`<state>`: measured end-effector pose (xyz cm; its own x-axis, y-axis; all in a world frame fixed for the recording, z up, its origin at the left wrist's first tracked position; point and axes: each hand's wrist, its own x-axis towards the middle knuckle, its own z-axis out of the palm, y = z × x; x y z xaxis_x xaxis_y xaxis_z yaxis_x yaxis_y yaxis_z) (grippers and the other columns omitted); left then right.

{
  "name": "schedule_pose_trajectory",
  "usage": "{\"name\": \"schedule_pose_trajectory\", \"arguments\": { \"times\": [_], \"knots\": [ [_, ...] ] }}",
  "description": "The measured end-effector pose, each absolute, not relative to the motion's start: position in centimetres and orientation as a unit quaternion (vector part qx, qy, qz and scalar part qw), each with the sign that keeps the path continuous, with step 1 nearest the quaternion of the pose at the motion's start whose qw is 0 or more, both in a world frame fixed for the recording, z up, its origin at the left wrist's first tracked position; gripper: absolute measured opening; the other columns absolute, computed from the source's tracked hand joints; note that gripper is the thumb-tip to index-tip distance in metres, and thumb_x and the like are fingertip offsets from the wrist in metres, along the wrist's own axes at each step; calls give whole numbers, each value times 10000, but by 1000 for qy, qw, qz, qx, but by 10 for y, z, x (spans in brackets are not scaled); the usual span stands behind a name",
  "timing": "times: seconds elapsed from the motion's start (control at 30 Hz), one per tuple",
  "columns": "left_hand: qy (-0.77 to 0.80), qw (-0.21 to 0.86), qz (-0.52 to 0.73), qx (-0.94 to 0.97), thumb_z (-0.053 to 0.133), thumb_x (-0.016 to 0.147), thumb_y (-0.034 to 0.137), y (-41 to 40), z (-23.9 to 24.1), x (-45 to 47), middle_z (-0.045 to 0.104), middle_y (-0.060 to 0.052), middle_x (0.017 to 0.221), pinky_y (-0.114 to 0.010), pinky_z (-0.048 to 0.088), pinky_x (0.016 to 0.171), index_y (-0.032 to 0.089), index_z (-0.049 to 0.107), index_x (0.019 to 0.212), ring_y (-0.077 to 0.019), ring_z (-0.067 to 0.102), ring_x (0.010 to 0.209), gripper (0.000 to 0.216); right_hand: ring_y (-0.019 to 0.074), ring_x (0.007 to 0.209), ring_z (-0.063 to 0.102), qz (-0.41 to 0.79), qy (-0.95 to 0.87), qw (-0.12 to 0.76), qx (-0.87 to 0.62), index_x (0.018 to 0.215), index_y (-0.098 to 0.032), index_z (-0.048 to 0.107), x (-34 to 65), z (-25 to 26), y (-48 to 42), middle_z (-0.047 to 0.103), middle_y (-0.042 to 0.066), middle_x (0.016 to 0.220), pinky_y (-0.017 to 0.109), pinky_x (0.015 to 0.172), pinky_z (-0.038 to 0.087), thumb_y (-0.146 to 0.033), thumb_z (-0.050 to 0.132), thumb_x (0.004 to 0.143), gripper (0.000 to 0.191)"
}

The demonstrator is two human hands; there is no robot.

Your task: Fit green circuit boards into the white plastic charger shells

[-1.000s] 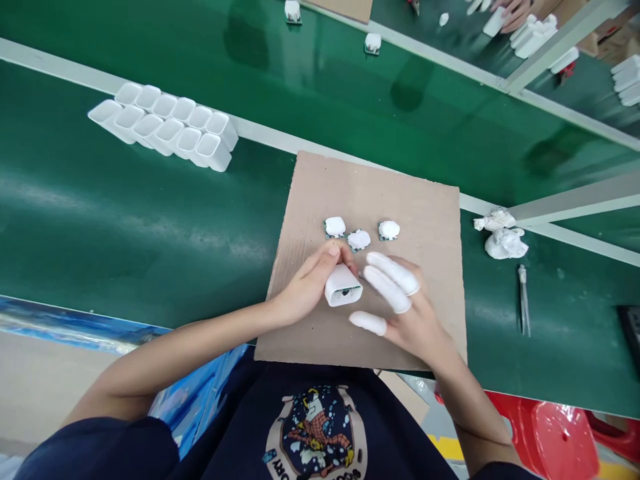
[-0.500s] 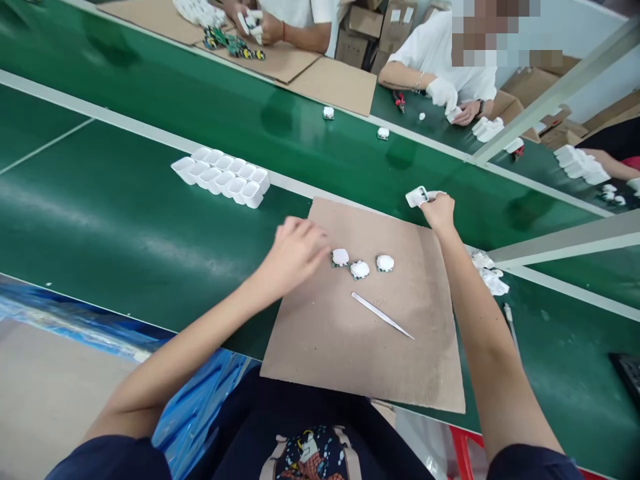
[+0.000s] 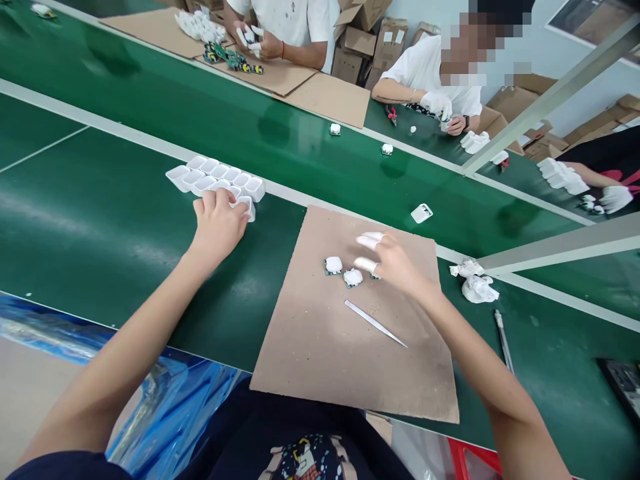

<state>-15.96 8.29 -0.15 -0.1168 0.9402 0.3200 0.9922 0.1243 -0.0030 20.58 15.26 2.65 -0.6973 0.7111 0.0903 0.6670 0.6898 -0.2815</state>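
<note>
My left hand [image 3: 219, 223] reaches to a block of several white plastic shells [image 3: 215, 177] on the green bench, its fingers curled over the nearest shell. My right hand [image 3: 393, 261], with white finger cots, hovers fingers spread over small putty-topped circuit boards [image 3: 334, 265] on a brown cardboard sheet [image 3: 320, 347], covering the rightmost one. One white shell [image 3: 421, 213] lies alone on the green belt beyond the cardboard. Thin tweezers [image 3: 375, 323] rest on the cardboard.
Lumps of white putty [image 3: 477, 287] and another tool [image 3: 504, 340] lie right of the cardboard. Two small parts [image 3: 335, 129] sit on the belt. Across it, other people work over cardboard sheets with white shells and boards. A metal frame bar [image 3: 550, 250] crosses at right.
My right hand let go of a white shell on the belt and came back over the circuit boards. My left hand moved left from the cardboard to the block of shells.
</note>
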Motion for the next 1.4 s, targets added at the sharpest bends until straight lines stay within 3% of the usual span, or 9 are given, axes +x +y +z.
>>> {"name": "schedule_pose_trajectory", "arguments": {
  "times": [0.1,0.27,0.4,0.57,0.73,0.9,1.03,1.17,1.4],
  "knots": [
    [-684,95,-140,-710,485,935,272,66,8,-133,505,-199,1173,-522,450,832,139,670,937,-406,484,1095,228,287,1312,436,106,-958,27,-265,1357,-222,525,175,25,125,585,102,1342,436,1070,394,-225,631,891,478],
    [-519,-58,-189,-832,452,964,174,3,13,-67,528,-167,1197,-399,561,828,121,590,978,-258,608,980,149,285,1170,526,85,-961,-26,-263,1188,-157,633,147,19,125,676,124,1058,400,971,436,-194,638,891,300],
    [-455,-130,-187,-861,512,916,115,-40,4,-35,563,-164,1238,-415,594,754,150,539,954,-289,653,977,58,328,1120,532,57,-950,-30,-306,1110,-106,663,144,15,121,676,165,988,442,929,443,-339,619,919,305],
    [-474,-213,-250,-817,663,857,162,-49,-7,-32,580,-137,1231,-455,548,927,177,457,1226,-302,589,1139,423,353,1092,544,46,-945,-47,-320,980,-73,692,139,22,108,657,206,1010,483,909,456,-223,594,907,193],
    [-494,-280,-245,-786,716,830,183,-46,-11,-32,611,-65,1108,-416,518,910,199,507,1146,-265,544,1064,380,281,1399,347,95,-975,-64,-192,1309,-203,561,140,37,102,534,95,1399,428,1078,396,-59,590,840,492],
    [-491,-304,-252,-776,704,853,211,-49,-15,-29,600,-65,1124,-399,488,933,194,512,1141,-256,509,1080,347,371,1305,427,88,-959,-13,-267,1205,-75,611,133,31,90,672,191,1082,515,1052,387,-335,685,868,432],
    [-494,-307,-246,-776,708,856,239,-47,-14,-30,610,-63,1096,-397,501,909,196,525,1123,-258,531,1057,326,344,1097,554,105,-952,-1,-289,917,-106,681,125,24,83,686,164,912,492,960,433,-184,646,867,99],
    [-492,-303,-249,-777,680,876,237,-44,-12,-34,619,-79,1137,-420,514,940,196,516,1178,-264,569,1089,346,218,1014,597,199,-930,75,-301,1081,-198,616,143,35,77,687,55,1014,355,890,487,-176,634,874,209],
    [-471,-303,-273,-782,598,888,123,-27,-4,-27,618,-104,1287,-422,529,991,219,452,1317,-267,614,1182,464,189,1021,650,457,-771,326,-302,1142,-272,573,203,41,48,682,11,964,421,998,489,-210,692,850,321]
  ]
}}
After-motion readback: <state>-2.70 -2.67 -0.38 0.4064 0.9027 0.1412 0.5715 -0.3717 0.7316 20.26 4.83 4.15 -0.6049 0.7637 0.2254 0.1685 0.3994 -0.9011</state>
